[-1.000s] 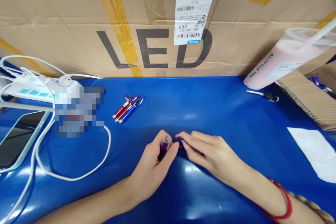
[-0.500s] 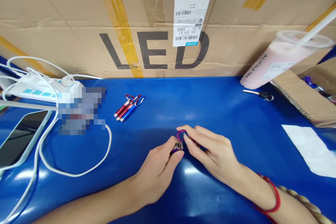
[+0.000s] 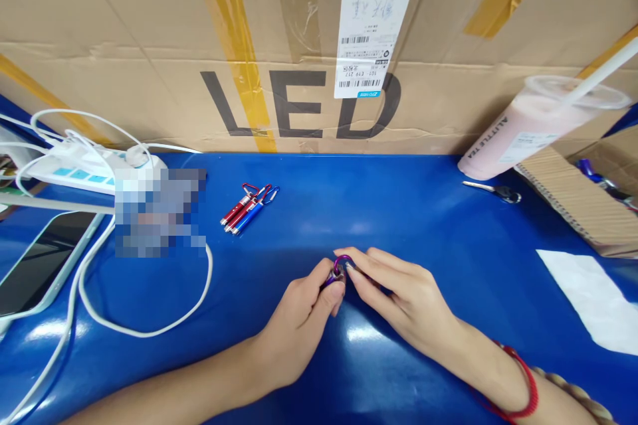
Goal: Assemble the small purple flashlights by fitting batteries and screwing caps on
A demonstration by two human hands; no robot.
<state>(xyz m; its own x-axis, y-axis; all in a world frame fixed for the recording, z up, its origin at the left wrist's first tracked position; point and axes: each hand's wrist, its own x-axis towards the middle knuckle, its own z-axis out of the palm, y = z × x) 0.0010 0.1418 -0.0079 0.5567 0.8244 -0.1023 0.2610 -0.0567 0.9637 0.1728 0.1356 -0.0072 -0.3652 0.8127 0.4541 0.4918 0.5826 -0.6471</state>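
Observation:
My left hand (image 3: pixel 295 325) is closed around a small purple flashlight (image 3: pixel 331 277), with only its metal end showing between thumb and forefinger. My right hand (image 3: pixel 416 299) pinches a purple carabiner clip (image 3: pixel 342 257) between thumb and fingers. The clip's curved end meets the flashlight's tip; whether it is hooked through there I cannot tell. Beyond my hands, to the left, lie several slim flashlights, including a red flashlight (image 3: pixel 234 211) and a blue flashlight (image 3: pixel 252 218), each with a carabiner on its end.
A cardboard box (image 3: pixel 164 46) stands along the back of the blue table (image 3: pixel 399 212). At left are a power strip (image 3: pixel 82 169), white cables (image 3: pixel 209 292) and a phone (image 3: pixel 50 265). On the right are a drink cup (image 3: pixel 528 126), a key (image 3: pixel 493 191), an open carton (image 3: pixel 563 199) and white paper (image 3: pixel 588 299).
My right hand has brought the carabiner clip down and left, against the flashlight's end; before, a small gap showed between them. The whole view has shifted slightly.

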